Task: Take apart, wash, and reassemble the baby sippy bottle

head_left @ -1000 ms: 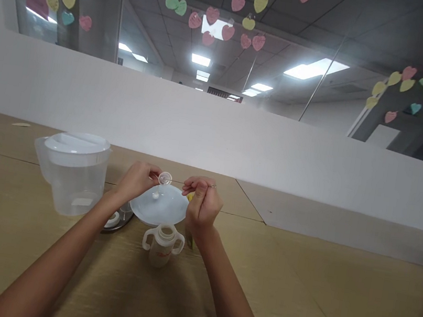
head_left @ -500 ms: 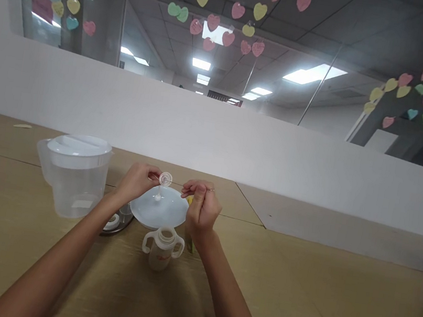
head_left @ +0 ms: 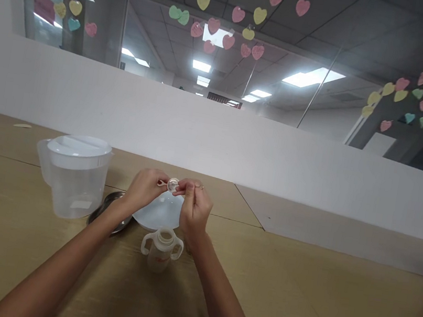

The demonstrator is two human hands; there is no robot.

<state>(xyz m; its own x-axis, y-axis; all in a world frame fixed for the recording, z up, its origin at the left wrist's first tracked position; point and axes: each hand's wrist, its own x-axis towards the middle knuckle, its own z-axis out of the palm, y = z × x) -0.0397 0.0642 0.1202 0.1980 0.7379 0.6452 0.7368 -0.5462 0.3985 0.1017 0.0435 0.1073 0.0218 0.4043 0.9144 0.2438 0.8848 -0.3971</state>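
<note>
Over the bowl, my left hand (head_left: 146,187) pinches a small, round, translucent straw top (head_left: 172,185) at its side. My right hand (head_left: 195,204) is closed on a thin rod (head_left: 176,185), whose end meets the straw top's face; most of the rod is hidden by the fingers. The two hands nearly touch. Beneath them lies a pale, shallow bowl (head_left: 157,213), partly covered by my right hand. Closer to me stands an uncapped bottle with two handles (head_left: 159,258), upright on the table.
A clear lidded pitcher (head_left: 80,181) stands on the left. Between it and the bowl is a round metal tray (head_left: 103,208), partly behind my left forearm. A white wall (head_left: 214,138) rises at the table's back edge, below a window with heart-shaped notes.
My right hand has moved left and closer to the straw top, so less of the rod shows between the hands. My left hand has shifted slightly right with the straw top.
</note>
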